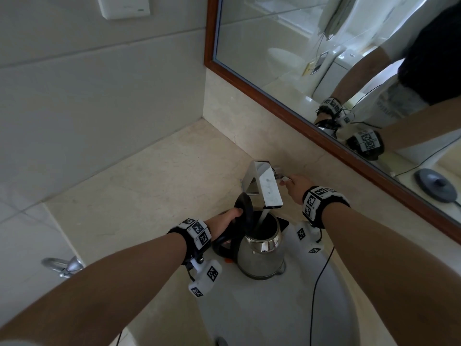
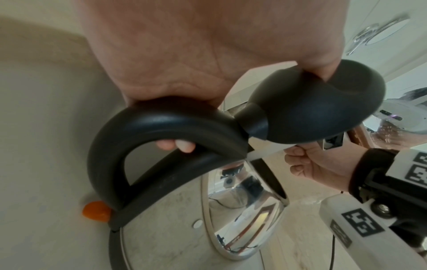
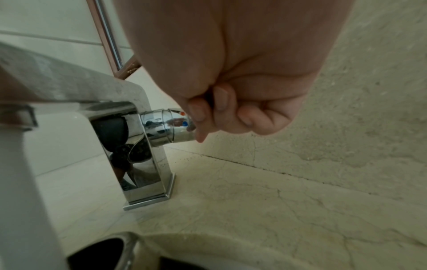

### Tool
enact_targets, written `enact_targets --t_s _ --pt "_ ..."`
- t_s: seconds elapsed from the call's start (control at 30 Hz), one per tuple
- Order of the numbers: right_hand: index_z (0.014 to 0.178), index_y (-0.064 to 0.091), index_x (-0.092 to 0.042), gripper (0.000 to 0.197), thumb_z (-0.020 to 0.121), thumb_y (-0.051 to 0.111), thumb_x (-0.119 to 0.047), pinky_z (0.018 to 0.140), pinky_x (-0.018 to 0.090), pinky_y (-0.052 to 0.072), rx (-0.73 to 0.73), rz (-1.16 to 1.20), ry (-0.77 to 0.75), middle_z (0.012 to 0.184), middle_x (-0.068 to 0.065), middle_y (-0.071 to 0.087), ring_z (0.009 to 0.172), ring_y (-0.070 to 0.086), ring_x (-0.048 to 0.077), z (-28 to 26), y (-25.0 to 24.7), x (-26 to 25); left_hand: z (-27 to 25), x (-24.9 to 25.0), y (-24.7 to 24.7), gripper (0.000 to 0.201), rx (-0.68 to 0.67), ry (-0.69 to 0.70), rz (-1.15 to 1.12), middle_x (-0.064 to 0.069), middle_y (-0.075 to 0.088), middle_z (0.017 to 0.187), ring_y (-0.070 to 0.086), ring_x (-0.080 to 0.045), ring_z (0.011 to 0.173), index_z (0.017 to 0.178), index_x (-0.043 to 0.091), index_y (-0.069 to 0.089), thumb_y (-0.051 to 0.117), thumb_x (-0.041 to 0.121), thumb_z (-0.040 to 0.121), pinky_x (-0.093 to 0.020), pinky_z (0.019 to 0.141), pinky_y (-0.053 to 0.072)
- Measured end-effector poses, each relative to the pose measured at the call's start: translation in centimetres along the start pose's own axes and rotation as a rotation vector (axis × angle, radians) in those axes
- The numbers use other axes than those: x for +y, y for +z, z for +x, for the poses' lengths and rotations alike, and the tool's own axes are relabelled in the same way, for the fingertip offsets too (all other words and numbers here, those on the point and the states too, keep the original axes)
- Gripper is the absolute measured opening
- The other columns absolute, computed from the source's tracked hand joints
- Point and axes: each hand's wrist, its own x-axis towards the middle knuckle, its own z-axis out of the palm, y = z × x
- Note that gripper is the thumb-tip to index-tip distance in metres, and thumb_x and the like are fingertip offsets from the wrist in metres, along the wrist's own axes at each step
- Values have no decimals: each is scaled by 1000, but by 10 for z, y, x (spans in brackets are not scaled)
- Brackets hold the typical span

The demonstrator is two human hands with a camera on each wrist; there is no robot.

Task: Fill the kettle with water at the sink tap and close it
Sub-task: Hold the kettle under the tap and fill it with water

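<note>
Standing in the sink [image 1: 287,308], the steel kettle [image 1: 262,255] catches water from the tap [image 1: 268,188], its lid [image 1: 244,208] raised. From the left wrist, the left hand [image 2: 173,54] curls around the black handle [image 2: 148,127], thumb pressing the lid back. From the right wrist, the right hand [image 3: 231,73] pinches the tap's chrome lever [image 3: 171,126] with curled fingers.

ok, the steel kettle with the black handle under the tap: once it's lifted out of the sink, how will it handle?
The shiny steel kettle will probably feel heavier than it looks, since water is streaming in from the chrome tap. With its black lid hinged open, it may slosh if tilted. The left hand wraps the stiff black loop handle, so slipping seems unlikely.
</note>
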Motion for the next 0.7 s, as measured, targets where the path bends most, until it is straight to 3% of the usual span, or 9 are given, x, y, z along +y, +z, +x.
enact_targets --t_s 0.5,0.7 --pt "117 62 -6 36 99 34 -19 73 28 36 11 5 1 94 9 52 86 50 21 3 2 2 2 -1 0 47 -11 9 29 -6 62 71 59 -17 62 79 11 61 38 49 94 -24 60 47" --pt "119 61 -6 36 100 34 -19 73 28 35 10 0 -2 95 8 50 85 48 21 4 2 2 3 -2 -1 46 -15 9 34 -7 64 75 60 -18 65 83 12 62 38 50 94 -25 62 48"
